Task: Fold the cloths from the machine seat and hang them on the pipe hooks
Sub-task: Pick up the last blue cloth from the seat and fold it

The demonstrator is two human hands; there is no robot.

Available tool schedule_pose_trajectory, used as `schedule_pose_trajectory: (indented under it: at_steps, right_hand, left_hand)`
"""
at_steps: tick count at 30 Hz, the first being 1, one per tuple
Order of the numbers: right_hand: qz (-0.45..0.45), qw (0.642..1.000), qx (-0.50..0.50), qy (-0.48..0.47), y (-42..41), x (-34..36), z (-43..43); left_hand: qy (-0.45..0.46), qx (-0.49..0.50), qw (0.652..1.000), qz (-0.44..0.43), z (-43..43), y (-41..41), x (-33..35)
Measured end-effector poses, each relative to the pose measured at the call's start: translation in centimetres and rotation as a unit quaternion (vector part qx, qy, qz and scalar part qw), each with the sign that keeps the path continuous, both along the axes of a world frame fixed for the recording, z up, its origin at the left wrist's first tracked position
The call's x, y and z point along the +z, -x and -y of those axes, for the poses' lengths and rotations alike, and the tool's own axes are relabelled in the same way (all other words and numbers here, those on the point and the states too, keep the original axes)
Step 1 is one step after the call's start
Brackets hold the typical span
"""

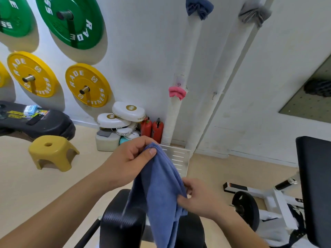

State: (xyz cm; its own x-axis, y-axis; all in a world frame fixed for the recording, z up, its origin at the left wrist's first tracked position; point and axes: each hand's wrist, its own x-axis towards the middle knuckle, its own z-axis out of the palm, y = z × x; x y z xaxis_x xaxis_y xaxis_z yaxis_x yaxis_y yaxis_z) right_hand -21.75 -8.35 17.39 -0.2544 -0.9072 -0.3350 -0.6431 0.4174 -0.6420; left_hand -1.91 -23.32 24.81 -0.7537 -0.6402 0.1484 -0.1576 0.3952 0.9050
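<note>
A white wall (143, 51) fills most of the view, evenly lit. On its left part, green weight plates (71, 20) hang on pegs above yellow weight plates (87, 85). The floor (35, 185) is pale beige. A small yellow stool (52, 153) with a hole in its top stands on it, near a low black board (50, 126) that carries a few small packets. At the foot of the wall, white boxing pads (129, 111) are stacked in a heap, with two red fire extinguishers (152, 128) just beside them. A white slotted metal panel (179, 158) stands close by. To the right, a grey-green pegboard (308, 104) is fixed to the wall, and below it a white machine frame (275, 196) holds a black weight disc (247, 208).
</note>
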Motion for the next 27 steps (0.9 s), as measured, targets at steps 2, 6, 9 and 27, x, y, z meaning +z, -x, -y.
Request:
schedule_pose_trajectory:
  at_steps: [2,6,9,27]
  right_hand:
    - [-0.004,0.999,-0.017,-0.030,0.5,-1.6,-0.6]
    - [0.059,0.997,-0.035,-0.044,1.3,-3.0,-1.6]
    - [0.115,0.990,-0.077,-0.018,2.3,-3.0,-2.6]
    - [0.068,0.993,-0.041,0.083,-2.5,-1.6,1.1]
  left_hand:
    - [0.014,0.024,1.000,0.005,0.1,-0.1,0.0]
    - [0.005,0.078,0.997,-0.012,0.9,-0.2,0.0]
    - [-0.002,0.133,0.991,-0.019,1.8,-0.5,-0.9]
    - [-0.012,-0.062,0.993,0.100,0.8,-1.2,-2.2]
